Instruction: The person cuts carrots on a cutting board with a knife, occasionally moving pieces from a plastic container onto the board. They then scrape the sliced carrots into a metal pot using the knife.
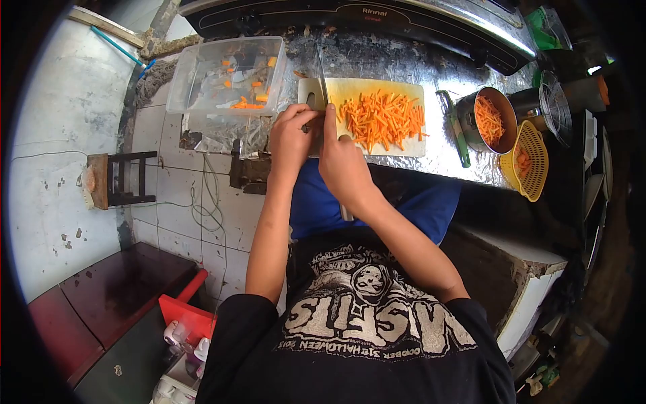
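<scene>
A white cutting board (397, 149) lies on the foil-covered counter, with a heap of cut carrot sticks (382, 120) on it. My right hand (342, 158) is closed around a knife (322, 77), its index finger stretched along the blade, which points away from me; the handle end shows below the hand. Just left of the blade, my left hand (293, 135) has its fingers bent together at the board's left end. Whatever those fingers press on is too small and hidden to name. Carrot pieces (249, 102) lie in a clear plastic box (173, 87) beyond my left hand.
Right of the board are a green-handled peeler or knife (460, 138), a pot (471, 124) of shredded carrot and a yellow basket (533, 161). A stove (363, 27) borders the counter's back. A wire strainer (556, 108) stands far right.
</scene>
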The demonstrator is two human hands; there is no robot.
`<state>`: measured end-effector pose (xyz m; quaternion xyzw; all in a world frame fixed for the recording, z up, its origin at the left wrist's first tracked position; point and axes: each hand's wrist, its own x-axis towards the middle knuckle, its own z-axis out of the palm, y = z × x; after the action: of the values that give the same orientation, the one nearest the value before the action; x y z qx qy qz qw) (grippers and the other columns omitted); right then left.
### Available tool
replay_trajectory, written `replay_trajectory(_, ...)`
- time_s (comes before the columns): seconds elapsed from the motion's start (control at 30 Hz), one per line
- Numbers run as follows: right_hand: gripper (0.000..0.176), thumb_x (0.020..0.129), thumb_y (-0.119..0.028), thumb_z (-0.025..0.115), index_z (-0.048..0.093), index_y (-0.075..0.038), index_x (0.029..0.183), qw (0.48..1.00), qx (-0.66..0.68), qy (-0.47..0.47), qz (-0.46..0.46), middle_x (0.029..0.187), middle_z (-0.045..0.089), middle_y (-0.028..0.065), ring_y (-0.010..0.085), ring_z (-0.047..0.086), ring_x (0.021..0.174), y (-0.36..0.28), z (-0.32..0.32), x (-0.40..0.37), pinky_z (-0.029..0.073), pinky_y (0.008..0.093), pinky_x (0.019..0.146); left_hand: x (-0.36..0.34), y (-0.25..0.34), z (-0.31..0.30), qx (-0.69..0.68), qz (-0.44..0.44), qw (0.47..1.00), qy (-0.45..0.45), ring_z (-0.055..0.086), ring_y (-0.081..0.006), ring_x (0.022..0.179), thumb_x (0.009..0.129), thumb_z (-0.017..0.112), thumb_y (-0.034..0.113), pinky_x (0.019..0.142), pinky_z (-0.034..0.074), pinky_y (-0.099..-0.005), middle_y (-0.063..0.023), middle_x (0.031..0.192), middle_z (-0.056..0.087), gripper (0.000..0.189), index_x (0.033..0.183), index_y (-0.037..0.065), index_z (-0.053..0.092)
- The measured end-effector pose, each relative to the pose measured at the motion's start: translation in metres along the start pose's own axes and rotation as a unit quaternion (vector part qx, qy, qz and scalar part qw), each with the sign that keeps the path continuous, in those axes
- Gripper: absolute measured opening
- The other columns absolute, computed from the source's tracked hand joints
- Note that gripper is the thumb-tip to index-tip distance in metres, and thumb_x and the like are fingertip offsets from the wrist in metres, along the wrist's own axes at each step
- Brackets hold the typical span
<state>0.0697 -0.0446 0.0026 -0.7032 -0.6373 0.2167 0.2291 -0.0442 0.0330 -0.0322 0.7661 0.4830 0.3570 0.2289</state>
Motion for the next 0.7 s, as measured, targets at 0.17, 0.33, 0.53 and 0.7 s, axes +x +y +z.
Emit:
replay_trajectory(0.17, 0.070, 0.087, 0.003, 0.052, 0.023, 0.013, 0.150, 0.992, 0.110, 0.050, -0.023, 0.072, 0.062, 0.0302, 0.0462, 0.066, 0.067, 0.012, -0.029, -0.001, 0.052, 0.0527, 0.058, -0.001, 0.007, 0.001, -0.009, 0.005, 1.000, 0.018, 0.068, -0.0285, 0.086, 0.082, 0.077, 0.010, 0.077, 0.053, -0.0359, -0.0098, 0.096, 0.068, 0.016, 0.098, 0.008, 0.077)
replay_trajectory(0.33, 0.066, 0.088, 0.003, 0.057, 0.030, 0.009, 0.148, 0.982, 0.169, 0.079, -0.028, 0.069, 0.063, 0.0282, 0.0459, 0.064, 0.063, 0.026, -0.052, -0.024, 0.049, 0.0524, 0.058, 0.004, 0.010, 0.002, 0.021, 0.005, 1.000, 0.006, 0.063, -0.0265, 0.087, 0.080, 0.080, 0.015, 0.075, 0.053, -0.0381, -0.0055, 0.100, 0.059, 0.017, 0.095, 0.010, 0.077)
replay_trajectory(0.53, 0.058, 0.089, -0.003, 0.062, 0.045, 0.003, 0.144, 0.986, 0.136, 0.096, -0.018, 0.074, 0.064, 0.0288, 0.0462, 0.065, 0.068, 0.029, -0.061, -0.045, 0.050, 0.0519, 0.063, 0.017, 0.015, 0.018, 0.068, 0.059, 0.996, 0.024, 0.052, -0.0300, 0.119, 0.080, 0.079, 0.017, 0.098, 0.043, -0.0437, -0.0053, 0.122, 0.060, 0.023, 0.103, 0.013, 0.078)
replay_trajectory(0.7, 0.054, 0.089, -0.007, 0.065, 0.052, -0.004, 0.141, 0.988, 0.127, 0.089, 0.005, 0.075, 0.063, 0.0274, 0.0456, 0.065, 0.070, 0.032, -0.063, -0.054, 0.051, 0.0518, 0.064, 0.013, 0.015, 0.013, 0.093, 0.041, 0.993, -0.068, 0.043, -0.0274, 0.133, 0.085, 0.076, 0.020, 0.109, 0.032, -0.0427, -0.0032, 0.140, 0.058, 0.029, 0.114, 0.017, 0.078)
